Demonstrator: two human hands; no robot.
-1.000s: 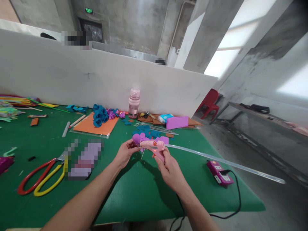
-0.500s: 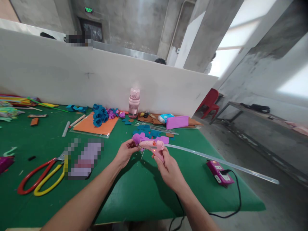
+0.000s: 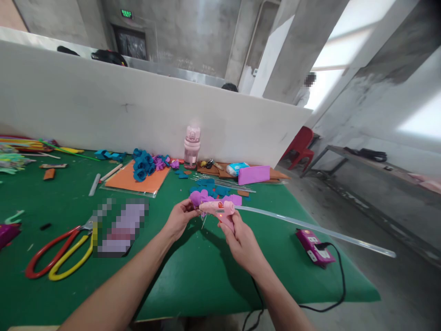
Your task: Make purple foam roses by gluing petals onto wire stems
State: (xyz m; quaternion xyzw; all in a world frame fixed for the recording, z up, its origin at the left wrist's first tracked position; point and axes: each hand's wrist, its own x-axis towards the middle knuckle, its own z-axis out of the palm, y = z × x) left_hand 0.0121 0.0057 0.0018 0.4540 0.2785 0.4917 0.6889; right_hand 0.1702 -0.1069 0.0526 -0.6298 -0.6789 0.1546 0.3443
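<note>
My right hand is closed round the handle of a pink hot glue gun. A long clear glue stick sticks out of its back end to the right. My left hand pinches a purple paper flower, with a thin wire pointing down below it. The gun's nozzle meets the flower by my left fingertips; whether they touch I cannot tell. Loose purple pieces and dark blue petals lie on the green table just behind my hands.
Red-and-yellow-handled scissors lie left, beside a blurred phone-like object. Blue paper flowers rest on an orange sheet. A pink bottle stands against the white partition. At right, a purple power strip has a black cord.
The far end of the glue stick has shifted slightly left and up. Both hands stay in almost the same place. A person at the back right shows more fully.
</note>
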